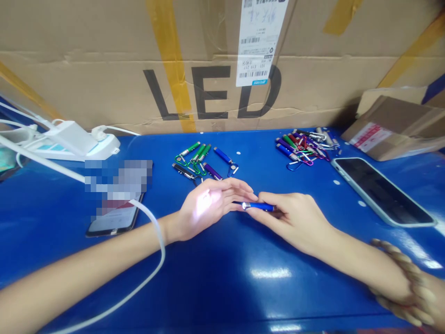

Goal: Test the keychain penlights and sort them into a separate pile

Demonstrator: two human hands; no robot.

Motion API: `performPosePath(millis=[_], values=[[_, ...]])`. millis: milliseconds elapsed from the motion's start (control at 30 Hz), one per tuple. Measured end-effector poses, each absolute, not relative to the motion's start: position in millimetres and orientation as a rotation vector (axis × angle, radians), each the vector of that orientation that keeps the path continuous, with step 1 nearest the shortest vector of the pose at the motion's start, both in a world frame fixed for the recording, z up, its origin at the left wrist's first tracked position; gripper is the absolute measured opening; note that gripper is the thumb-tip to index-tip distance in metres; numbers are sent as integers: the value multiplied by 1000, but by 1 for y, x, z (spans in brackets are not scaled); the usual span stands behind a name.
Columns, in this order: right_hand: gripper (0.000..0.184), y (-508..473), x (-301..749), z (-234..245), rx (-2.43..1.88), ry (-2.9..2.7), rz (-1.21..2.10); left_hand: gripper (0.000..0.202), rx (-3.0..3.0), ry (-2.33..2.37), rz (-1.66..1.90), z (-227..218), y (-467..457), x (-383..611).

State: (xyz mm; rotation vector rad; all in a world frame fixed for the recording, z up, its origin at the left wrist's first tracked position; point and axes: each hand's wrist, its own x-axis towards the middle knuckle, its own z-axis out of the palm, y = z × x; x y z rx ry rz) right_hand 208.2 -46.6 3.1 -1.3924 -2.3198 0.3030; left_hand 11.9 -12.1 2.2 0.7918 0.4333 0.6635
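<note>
A small blue flashlight [261, 206] is pinched between the thumb and fingers of my right hand [295, 218], its lit end pointing left. Its bright beam falls on the palm of my left hand [212, 204], which is held with the fingers stretched toward the flashlight's front end. Behind my left hand lie several small flashlights with carabiner clips: green ones [200, 152], a black one [184, 171], a purple one [212, 171] and another blue one [222, 155]. A larger pile of mixed-colour flashlights [302, 146] lies at the back right.
A phone [382, 190] lies at the right, and another phone [114, 222] at the left under a white cable [162, 250]. A power strip [100, 148] sits at the back left. A large cardboard box [121, 83] stands behind; a smaller carton [399, 125] is at the right.
</note>
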Motion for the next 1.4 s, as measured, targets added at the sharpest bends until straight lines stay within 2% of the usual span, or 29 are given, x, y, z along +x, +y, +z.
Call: performPosePath(millis=[200, 600, 800, 1400], values=[[44, -47, 205, 3, -1444, -2322, 298, 15, 907, 530, 795, 4, -20, 13], [33, -47, 205, 3, -1384, -2332, 317, 31, 975, 480, 775, 4, -20, 14], [30, -47, 205, 2, -1323, -2299, 434, 31, 948, 491, 763, 3, -17, 15], [25, -47, 207, 1, -1269, -2273, 490, 28, 949, 482, 731, 4, -17, 14]])
